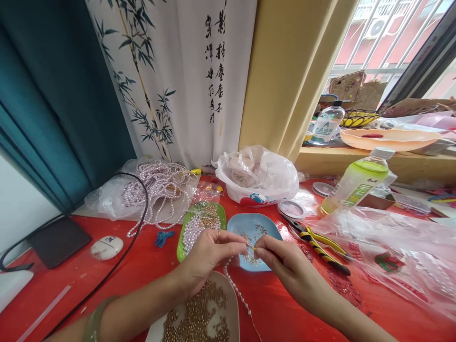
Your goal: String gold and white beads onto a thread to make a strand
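Note:
My left hand (pixel 208 251) and my right hand (pixel 281 260) meet over the red table (pixel 64 280), both pinched on a thin gold pin (pixel 250 246) between their fingertips. A strand of small pearl beads (pixel 237 289) hangs down from the pinch toward me. Behind the fingertips lies a blue dish (pixel 254 228) with tiny metal parts. A green dish (pixel 187 228) of pearl beads sits left of it. Under my left wrist a pale dish (pixel 233 304) holds gold-brown beads.
Yellow-handled pliers (pixel 318 243) lie right of the blue dish. Pearl strands (pixel 156 187) on clear plastic, a white plastic bag (pixel 258 175), a green bottle (pixel 356 183), clear bags (pixel 392 247), a black cable (pixel 117 266) and a black pad (pixel 59 240) surround the work area.

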The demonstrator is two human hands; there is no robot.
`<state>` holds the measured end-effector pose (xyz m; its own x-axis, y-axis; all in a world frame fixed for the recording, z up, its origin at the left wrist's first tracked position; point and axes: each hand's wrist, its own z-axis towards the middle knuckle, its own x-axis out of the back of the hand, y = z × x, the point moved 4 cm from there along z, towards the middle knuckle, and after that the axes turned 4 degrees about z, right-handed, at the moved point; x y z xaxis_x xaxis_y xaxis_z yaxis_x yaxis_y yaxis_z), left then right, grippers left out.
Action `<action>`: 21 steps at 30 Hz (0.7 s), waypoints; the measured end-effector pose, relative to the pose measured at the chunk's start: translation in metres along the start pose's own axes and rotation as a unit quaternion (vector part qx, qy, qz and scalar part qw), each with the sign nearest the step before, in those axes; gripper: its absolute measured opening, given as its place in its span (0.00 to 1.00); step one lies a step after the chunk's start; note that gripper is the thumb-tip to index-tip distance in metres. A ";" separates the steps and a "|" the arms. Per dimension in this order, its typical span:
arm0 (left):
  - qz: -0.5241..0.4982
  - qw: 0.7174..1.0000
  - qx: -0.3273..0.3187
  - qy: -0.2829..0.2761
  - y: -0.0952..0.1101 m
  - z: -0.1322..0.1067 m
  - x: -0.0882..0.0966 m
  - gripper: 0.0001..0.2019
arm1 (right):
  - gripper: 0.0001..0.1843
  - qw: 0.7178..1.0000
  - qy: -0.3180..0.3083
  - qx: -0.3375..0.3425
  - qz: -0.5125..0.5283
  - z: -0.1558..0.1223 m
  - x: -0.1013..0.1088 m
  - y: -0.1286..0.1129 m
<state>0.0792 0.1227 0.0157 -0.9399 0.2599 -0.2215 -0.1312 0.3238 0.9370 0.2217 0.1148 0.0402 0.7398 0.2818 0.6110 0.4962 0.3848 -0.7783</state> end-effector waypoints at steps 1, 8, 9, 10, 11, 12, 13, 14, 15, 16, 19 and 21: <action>0.001 1.000 -0.002 -0.003 0.000 0.000 0.000 0.07 | 0.15 0.999 -0.019 -0.010 0.044 0.000 -0.001 0.000; 0.001 1.000 -0.009 -0.014 0.006 -0.004 -0.005 0.06 | 0.16 0.948 -0.111 -0.106 0.280 -0.001 -0.010 0.006; 0.006 1.000 -0.018 -0.009 0.007 -0.004 -0.004 0.06 | 0.16 0.947 -0.112 -0.108 0.280 -0.001 -0.011 0.005; 0.013 0.999 -0.030 -0.003 0.008 -0.004 -0.004 0.06 | 0.16 0.954 -0.104 -0.101 0.261 -0.001 -0.010 0.004; 0.021 0.999 -0.042 0.005 0.008 -0.004 -0.003 0.07 | 0.16 0.967 -0.088 -0.085 0.224 0.000 -0.008 0.003; 0.030 0.998 -0.052 0.012 0.009 -0.004 -0.002 0.07 | 0.15 0.981 -0.063 -0.063 0.172 0.000 -0.005 0.001; 0.038 0.997 -0.061 0.017 0.009 -0.003 -0.001 0.07 | 0.15 0.993 -0.030 -0.038 0.110 0.000 -0.002 -0.001; 0.045 0.997 -0.066 0.020 0.009 -0.003 -0.001 0.08 | 0.14 0.999 0.004 -0.015 0.047 0.000 0.002 -0.003; 0.051 0.996 -0.067 0.023 0.008 -0.003 0.000 0.08 | 0.13 0.999 0.036 0.005 -0.011 -0.001 0.006 -0.006; 0.056 0.996 -0.069 0.026 0.008 -0.003 0.000 0.09 | 0.13 0.996 0.061 0.021 -0.060 -0.002 0.008 -0.008; 0.074 0.993 -0.084 0.037 0.009 -0.003 0.001 0.09 | 0.12 0.983 0.090 0.064 -0.148 -0.007 0.009 -0.014; 0.092 0.990 -0.101 0.041 0.011 -0.004 0.001 0.09 | 0.13 0.976 0.090 0.087 -0.179 -0.009 0.006 -0.016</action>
<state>0.0753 0.1229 0.0264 -0.9753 0.2191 -0.0278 -0.0088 0.0872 0.9961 0.2224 0.1020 0.0553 0.6083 -0.0520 0.7920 0.6654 0.5773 -0.4732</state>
